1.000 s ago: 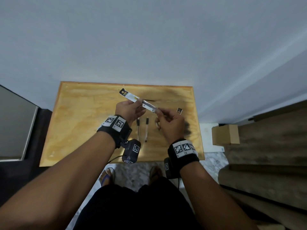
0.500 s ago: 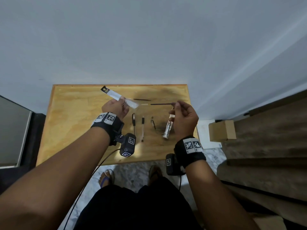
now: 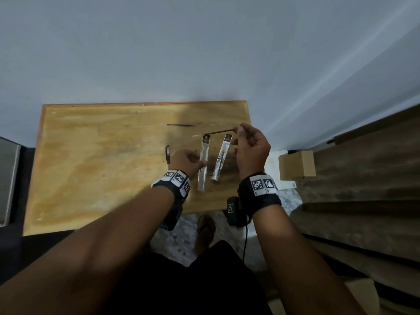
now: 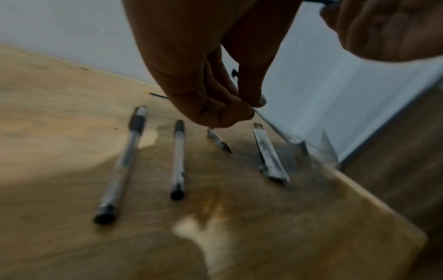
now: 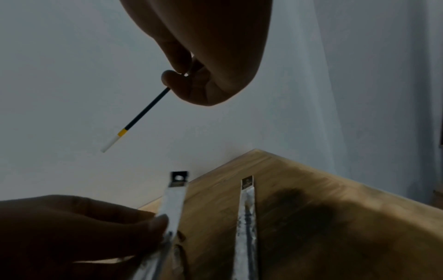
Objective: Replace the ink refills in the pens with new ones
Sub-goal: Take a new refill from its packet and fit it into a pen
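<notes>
On the wooden table (image 3: 91, 169), my left hand (image 3: 200, 163) pinches an empty-looking silver refill packet (image 3: 203, 164) near its lower part. My right hand (image 3: 241, 128) is raised and pinches one end of a thin black ink refill (image 3: 218, 132) with a yellow band and white tip (image 5: 112, 142). A second silver packet (image 3: 221, 160) lies flat between my hands. Two clear pens (image 4: 122, 161) (image 4: 178, 161) and a short pen tip piece (image 4: 219, 141) lie left of the packets. Another dark refill (image 3: 179, 125) lies near the table's back edge.
The table stands against a pale wall (image 3: 204, 53). A cardboard box (image 3: 297, 164) sits on the floor to the right, beside wooden steps (image 3: 363, 201). My feet in sandals (image 3: 206, 226) show below the table's front edge.
My right hand has drawn the black refill out and lifted it clear. My left hand carried its packet right, beside the packet lying on the table.
</notes>
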